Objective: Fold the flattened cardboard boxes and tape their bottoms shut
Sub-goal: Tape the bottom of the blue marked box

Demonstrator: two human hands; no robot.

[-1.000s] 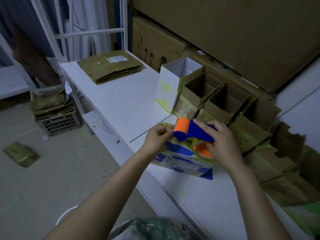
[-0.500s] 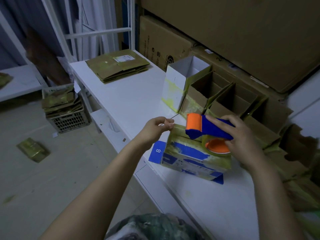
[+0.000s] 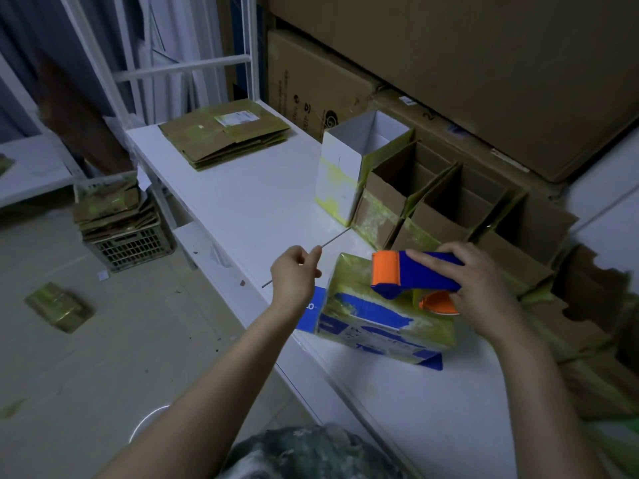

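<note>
Gripping the tape dispenser [image 3: 415, 274] with fingers curled over its blue body, the right hand [image 3: 484, 288] holds it on top of the blue-printed box [image 3: 373, 323]. The orange roller end points to 9 o'clock. The box lies on its side on the white table [image 3: 249, 202], directly under the dispenser and at about 8 o'clock from the right hand. A blue flap sticks out at each end of it.

The left hand [image 3: 294, 276] is at 9 o'clock from the dispenser, just beside the box's left end and above the table edge. Its fingers are curled, thumb pressed to forefinger. It cannot be made out whether a strip of clear tape is pinched there.

At 12 o'clock from the dispenser stands a row of open cardboard boxes [image 3: 432, 202], with a taller white box [image 3: 342, 174] at its left end. A stack of flattened boxes [image 3: 221, 136] lies at 11 o'clock from the left hand, at the table's far end.

The tape roll is largely hidden behind the right palm; only an orange rim shows. The boxes at the right are dark and blurred, and their shapes are hard to separate.
</note>
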